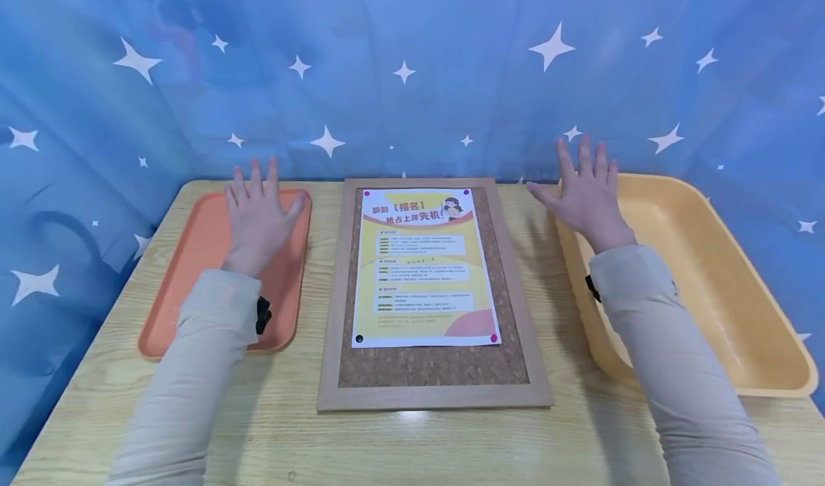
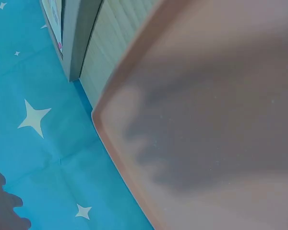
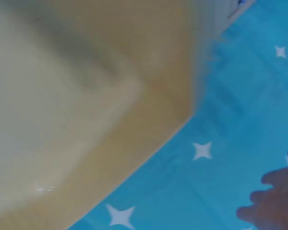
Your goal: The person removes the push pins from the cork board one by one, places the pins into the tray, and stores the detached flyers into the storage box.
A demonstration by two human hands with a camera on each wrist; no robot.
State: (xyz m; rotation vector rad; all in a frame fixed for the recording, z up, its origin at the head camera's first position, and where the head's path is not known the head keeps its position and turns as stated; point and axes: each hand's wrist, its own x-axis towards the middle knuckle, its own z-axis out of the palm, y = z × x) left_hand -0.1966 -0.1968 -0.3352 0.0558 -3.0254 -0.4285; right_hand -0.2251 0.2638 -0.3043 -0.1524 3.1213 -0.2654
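Note:
Fingers spread, my left hand hovers over the orange tray and holds nothing. In the left wrist view the tray's inside carries the hand's shadow. My right hand is also spread and bare, above the left rim of the yellow bin. Between the hands lies a wood-framed cork board. A yellow and white printed poster lies on it, with a round pin at each corner: a dark one at lower left, pink at upper left and lower right, purple at upper right.
The light wooden table carries the tray at left, the board in the middle and the bin at right. Behind the table hangs a blue curtain with white stars. The bin's raised walls stand higher than the shallow tray's rim.

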